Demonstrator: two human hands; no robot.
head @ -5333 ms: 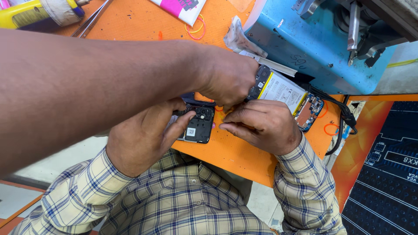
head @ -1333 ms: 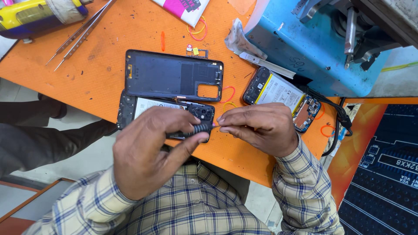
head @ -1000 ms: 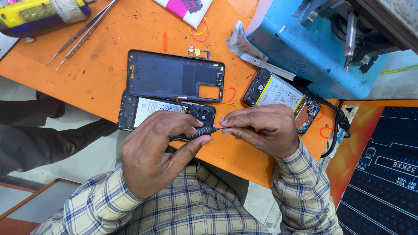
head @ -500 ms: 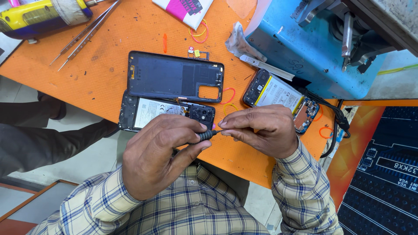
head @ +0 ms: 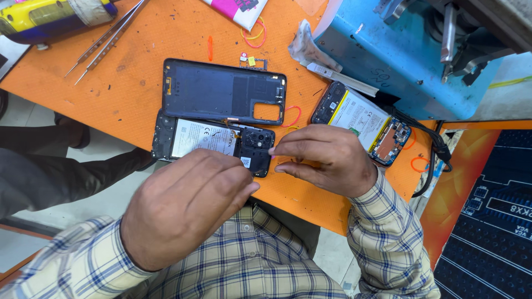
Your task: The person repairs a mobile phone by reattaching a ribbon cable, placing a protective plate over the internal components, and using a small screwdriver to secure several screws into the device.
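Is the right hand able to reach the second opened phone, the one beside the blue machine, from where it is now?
Probably yes. The right hand lies just beside that opened phone, with only bare orange table between them. The blue machine stands behind it, not across the way.

Orange worktop (head: 138, 94), scuffed and marked; dark rear phone cover (head: 221, 91), inner face up; second opened phone (head: 360, 122), battery exposed, lying against a blue machine housing (head: 410, 61); two metal tweezers (head: 105, 39) near the far edge; yellow-and-blue tool (head: 50, 19) at the corner; pink packet (head: 235, 8); loose orange rubber bands (head: 291, 117); black cable (head: 432, 152) hanging off the edge.
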